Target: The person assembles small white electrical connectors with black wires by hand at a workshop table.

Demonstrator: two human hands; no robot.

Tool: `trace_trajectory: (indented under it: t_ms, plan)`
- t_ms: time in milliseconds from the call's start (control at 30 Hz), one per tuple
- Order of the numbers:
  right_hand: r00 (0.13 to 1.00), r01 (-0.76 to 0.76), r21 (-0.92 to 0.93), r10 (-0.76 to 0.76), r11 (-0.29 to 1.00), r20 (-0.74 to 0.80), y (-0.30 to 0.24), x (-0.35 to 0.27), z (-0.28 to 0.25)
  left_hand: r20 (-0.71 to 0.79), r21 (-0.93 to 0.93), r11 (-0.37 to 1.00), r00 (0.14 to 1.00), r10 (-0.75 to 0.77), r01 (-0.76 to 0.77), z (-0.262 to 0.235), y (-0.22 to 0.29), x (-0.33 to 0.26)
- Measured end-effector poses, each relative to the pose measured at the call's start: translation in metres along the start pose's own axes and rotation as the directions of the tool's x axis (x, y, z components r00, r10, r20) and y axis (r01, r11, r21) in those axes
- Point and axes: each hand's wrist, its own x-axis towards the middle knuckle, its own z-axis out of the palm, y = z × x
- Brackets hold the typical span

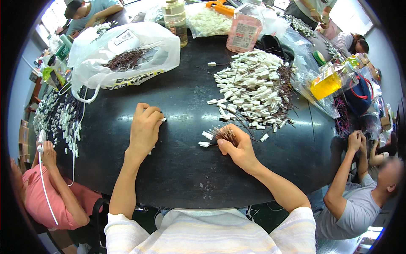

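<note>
My right hand [240, 148] grips a bundle of thin brown wires with small white plastic connectors [223, 134]. My left hand [144, 129], fingers curled, pinches one small white connector piece [163, 120] against the round black table [177, 169]. A heap of finished white connectors with brown leads [253, 89] lies just far-right; a white plastic bag of loose brown wires [127, 57] sits far-left.

We look steeply down from our head onto the dark surface [190, 169], close over our forearms, facing across it; edges bend at the rim.
</note>
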Motion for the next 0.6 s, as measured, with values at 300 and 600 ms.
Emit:
trace_trajectory:
  t_ms: [300,600]
  plan:
    - [1.000,0.009,-0.022,-0.009,1.000,-0.025,0.004,-0.001,0.001,0.504,-0.864,-0.149,0.829,-0.241,0.482,0.018,0.052,-0.007]
    - [0.999,0.024,-0.122,-0.027,0.992,-0.020,-0.001,-0.002,0.003,0.606,-0.789,-0.268,0.771,-0.197,0.553,0.025,0.062,-0.013]
